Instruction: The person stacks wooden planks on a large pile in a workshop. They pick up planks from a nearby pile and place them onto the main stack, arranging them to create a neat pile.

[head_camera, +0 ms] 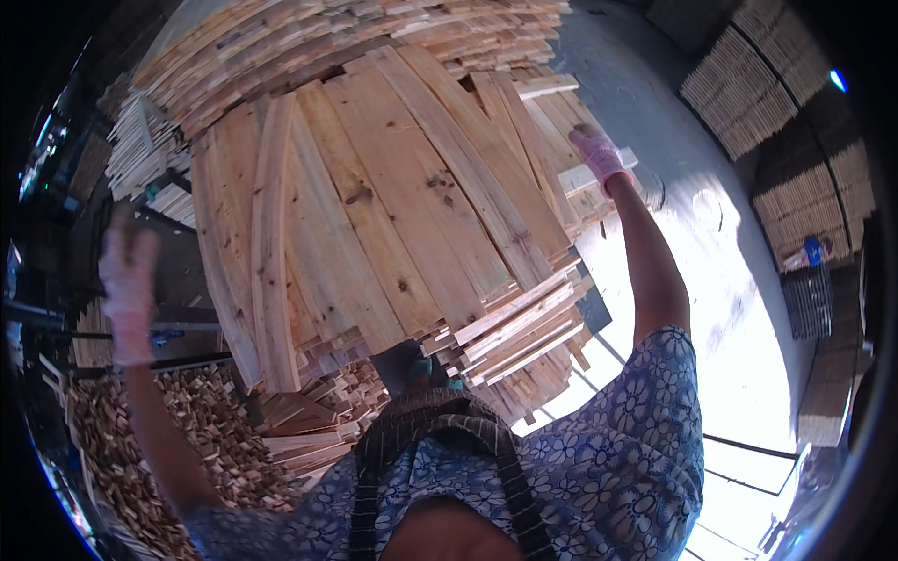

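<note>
Before me lies a stack of sawn wooden boards (393,203), its top layer made of long planks side by side, some with dark knots. One narrower plank (270,238) rests at a slant over the left part of the stack. My left hand (130,287), in a pale pink glove and blurred, is raised left of the stack with fingers apart and nothing in them. In a similar glove, my right hand (596,154) reaches over a smaller board pile (561,130) at the right. A short pale batten (596,172) passes beneath it; whether the fingers touch anything is unclear.
A higher pile of rough boards (337,49) stands behind the stack. Many small wood offcuts (189,435) fill the lower left. Strapped bundles of slats (740,91) line the right side, past the concrete floor (617,77). Strong sunlight washes out the floor nearer me.
</note>
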The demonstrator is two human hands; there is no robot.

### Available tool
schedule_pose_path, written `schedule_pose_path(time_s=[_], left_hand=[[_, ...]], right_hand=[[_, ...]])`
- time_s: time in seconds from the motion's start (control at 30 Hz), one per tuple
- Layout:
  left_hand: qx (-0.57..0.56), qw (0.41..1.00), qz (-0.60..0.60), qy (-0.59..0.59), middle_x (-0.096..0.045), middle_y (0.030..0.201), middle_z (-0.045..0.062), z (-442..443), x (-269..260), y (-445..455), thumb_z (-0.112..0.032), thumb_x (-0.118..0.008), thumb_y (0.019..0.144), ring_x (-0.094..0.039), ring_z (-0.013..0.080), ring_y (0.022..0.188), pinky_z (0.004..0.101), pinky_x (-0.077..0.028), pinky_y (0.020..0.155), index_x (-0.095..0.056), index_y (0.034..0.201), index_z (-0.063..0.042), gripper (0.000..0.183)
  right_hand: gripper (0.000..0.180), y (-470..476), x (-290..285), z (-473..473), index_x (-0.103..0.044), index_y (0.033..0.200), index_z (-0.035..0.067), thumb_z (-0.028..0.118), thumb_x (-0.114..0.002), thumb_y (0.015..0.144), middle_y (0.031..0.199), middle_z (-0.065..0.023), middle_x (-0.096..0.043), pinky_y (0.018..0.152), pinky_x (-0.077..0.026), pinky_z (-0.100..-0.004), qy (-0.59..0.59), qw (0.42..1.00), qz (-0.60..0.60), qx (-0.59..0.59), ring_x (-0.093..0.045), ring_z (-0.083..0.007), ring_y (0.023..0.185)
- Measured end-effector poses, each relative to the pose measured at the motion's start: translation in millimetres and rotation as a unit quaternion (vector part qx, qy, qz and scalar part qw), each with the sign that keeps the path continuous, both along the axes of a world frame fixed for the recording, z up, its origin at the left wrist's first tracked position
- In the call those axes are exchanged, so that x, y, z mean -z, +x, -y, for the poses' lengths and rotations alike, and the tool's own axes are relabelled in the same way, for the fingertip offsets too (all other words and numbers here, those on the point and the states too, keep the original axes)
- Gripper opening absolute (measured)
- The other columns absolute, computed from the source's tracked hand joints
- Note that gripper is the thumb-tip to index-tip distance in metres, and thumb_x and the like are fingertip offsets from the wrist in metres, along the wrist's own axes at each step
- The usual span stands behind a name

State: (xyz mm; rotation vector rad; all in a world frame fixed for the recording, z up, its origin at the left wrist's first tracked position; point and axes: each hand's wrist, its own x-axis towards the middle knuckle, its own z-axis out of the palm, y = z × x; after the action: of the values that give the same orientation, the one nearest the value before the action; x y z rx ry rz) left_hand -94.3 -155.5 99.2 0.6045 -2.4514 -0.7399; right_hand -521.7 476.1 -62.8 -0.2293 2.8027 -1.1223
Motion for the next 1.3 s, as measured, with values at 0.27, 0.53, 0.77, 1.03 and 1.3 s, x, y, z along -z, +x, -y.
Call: schedule_pose_path(time_s=[0.27,0.53,0.77,1.03,1.3], left_hand=[[0.033,0.933,0.265,-0.241,-0.057,0.122,0.025,-114.4,98.1,-45.4,-0.041,-0.061,0.096,-0.054,0.0458,0.116,0.0523,-0.043,0.103,-0.049,0.147,-0.014,0.059],[0.068,0.936,0.234,-0.252,-0.05,0.145,0.024,-61.0,97.9,-26.2,-0.036,-0.053,0.099,-0.044,0.0397,0.133,0.0467,-0.031,0.116,-0.047,0.147,0.001,0.06],[0.033,0.978,0.195,-0.069,-0.04,0.155,0.017,-112.5,80.3,-32.8,-0.041,-0.048,0.105,-0.04,0.0315,0.142,0.0444,-0.033,0.117,-0.037,0.154,-0.004,0.062],[0.009,0.978,0.193,-0.076,-0.041,0.155,0.017,-123.1,81.4,-39.4,-0.039,-0.049,0.105,-0.04,0.0311,0.142,0.0431,-0.033,0.118,-0.037,0.154,-0.006,0.06],[0.025,0.986,0.165,-0.032,-0.039,0.157,0.017,-88.8,88.3,-28.0,-0.04,-0.05,0.106,-0.04,0.0306,0.141,0.0416,-0.033,0.117,-0.036,0.154,-0.005,0.061]], right_hand=[[0.062,105.4,132.8,-29.4,-0.05,0.146,0.015,0.047,-0.054,0.093,0.135,-0.0256,-0.059,0.107,-0.044,-0.0455,0.069,0.993,-0.021,0.089,-0.053,-0.0405,0.131],[0.049,337.0,347.3,-78.9,-0.063,0.133,0.014,0.043,-0.055,0.093,0.11,-0.0132,-0.073,0.083,-0.055,-0.0378,-0.017,0.928,0.257,0.268,-0.072,-0.029,0.09],[0.135,399.2,439.1,48.9,0.004,0.16,-0.002,0.063,-0.079,0.076,0.154,-0.0319,-0.038,0.116,-0.035,-0.0423,-0.161,0.733,0.495,0.439,-0.038,-0.0405,0.145],[0.122,371.3,465.0,55.6,-0.015,0.158,0.0,0.05,-0.085,0.072,0.148,-0.031,-0.043,0.113,-0.04,-0.0455,-0.169,0.708,0.421,0.54,-0.045,-0.0426,0.138],[0.071,403.0,463.7,15.4,-0.042,0.142,0.003,0.04,-0.067,0.086,0.12,-0.0227,-0.059,0.077,-0.057,-0.0441,-0.356,0.693,0.421,0.464,-0.066,-0.0308,0.101]])
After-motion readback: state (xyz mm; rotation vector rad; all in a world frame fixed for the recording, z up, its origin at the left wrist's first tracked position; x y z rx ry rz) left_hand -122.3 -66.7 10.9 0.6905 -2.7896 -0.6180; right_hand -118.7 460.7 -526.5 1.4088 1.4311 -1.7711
